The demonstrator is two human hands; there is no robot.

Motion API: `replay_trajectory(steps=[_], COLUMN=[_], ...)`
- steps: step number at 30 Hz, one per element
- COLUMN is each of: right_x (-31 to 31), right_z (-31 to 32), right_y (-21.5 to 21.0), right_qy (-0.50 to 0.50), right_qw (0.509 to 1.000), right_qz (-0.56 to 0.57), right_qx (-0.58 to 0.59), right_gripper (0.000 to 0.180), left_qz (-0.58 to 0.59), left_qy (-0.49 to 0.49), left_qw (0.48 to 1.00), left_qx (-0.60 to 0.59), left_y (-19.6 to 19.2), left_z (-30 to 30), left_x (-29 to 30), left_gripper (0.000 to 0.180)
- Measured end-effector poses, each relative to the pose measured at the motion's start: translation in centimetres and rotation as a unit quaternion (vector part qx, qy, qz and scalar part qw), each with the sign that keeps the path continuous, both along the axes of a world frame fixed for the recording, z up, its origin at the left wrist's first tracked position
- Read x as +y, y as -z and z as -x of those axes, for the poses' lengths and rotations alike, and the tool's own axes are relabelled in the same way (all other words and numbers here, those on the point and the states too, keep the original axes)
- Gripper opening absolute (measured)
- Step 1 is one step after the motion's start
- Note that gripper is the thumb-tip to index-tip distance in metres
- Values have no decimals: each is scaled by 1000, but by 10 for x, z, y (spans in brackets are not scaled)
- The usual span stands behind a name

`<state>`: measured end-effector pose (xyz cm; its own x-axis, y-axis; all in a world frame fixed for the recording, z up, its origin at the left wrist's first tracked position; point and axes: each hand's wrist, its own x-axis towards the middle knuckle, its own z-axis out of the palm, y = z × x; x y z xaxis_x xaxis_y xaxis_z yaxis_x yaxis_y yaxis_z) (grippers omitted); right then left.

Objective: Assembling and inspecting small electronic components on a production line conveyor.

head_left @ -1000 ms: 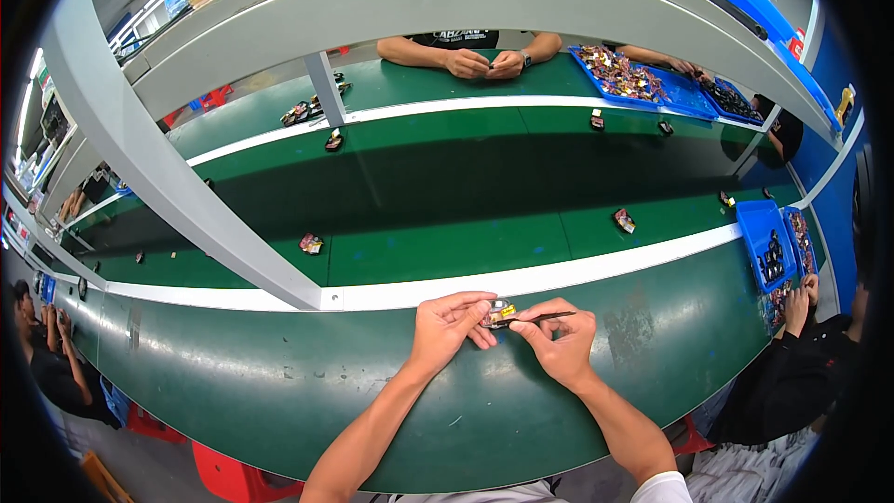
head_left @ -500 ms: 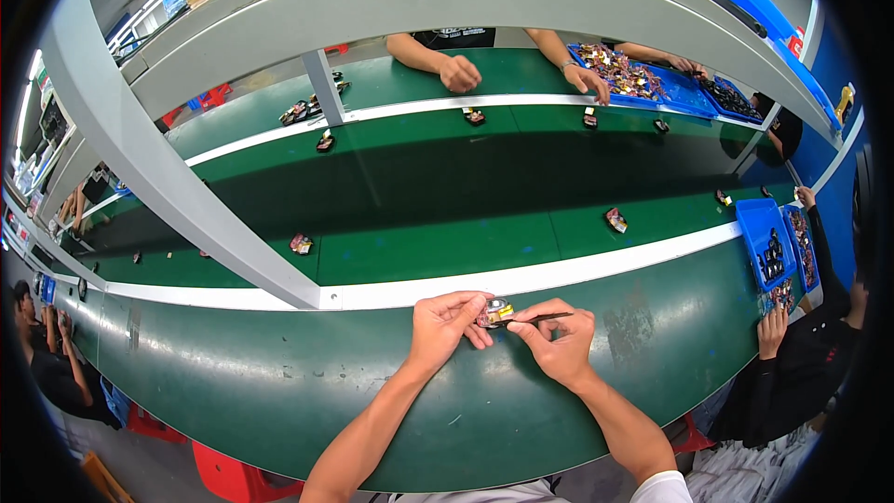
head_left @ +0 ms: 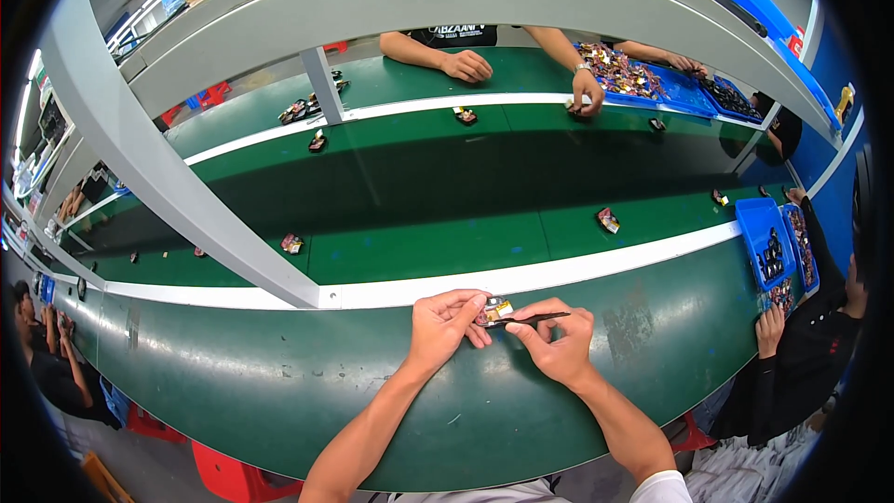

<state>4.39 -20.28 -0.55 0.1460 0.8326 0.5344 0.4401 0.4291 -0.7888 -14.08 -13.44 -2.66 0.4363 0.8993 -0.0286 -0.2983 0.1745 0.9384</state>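
My left hand is closed on a small electronic assembly, pinching its left side. The piece has a dark casing with yellow, red and silvery parts, and it is held just above the green bench. Between the thumb and fingers of my right hand is a slim black tool, apparently tweezers. Its tip reaches the lower right edge of the assembly. The fingers partly cover both the piece and the tool.
Beyond a white rail, a green conveyor belt carries several similar assemblies, one to the right. A grey post rises at left. Blue trays stand at right beside a co-worker. Across the belt, another person's hand touches a piece.
Pieces on the belt have shifted slightly left. The person opposite has lowered a hand onto one of them. My hands stay nearly in place, the assembly slightly turned.
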Motion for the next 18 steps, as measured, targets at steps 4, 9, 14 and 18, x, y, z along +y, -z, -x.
replay_trajectory(steps=[4, 9, 14, 18], right_x=[0, 4, 4, 4], right_z=[2, 3, 3, 6], right_y=[-4, -5, -4, -4], right_qy=[4, -27, -28, -28], right_qw=[1000, 995, 991, 991], right_qz=[-2, -65, -90, -89], right_qx=[-22, -68, -97, -91], right_gripper=[16, 15, 15, 16], left_qz=[1, 12, 9, -3], left_qy=[2, -6, -10, -17], left_qw=[1000, 1000, 1000, 999], left_qx=[3, 9, 18, 28], left_y=[1, -3, 3, 1], left_z=[0, 1, -3, 1], left_x=[1, 0, -1, -3], left_gripper=[25, 23, 22, 22])
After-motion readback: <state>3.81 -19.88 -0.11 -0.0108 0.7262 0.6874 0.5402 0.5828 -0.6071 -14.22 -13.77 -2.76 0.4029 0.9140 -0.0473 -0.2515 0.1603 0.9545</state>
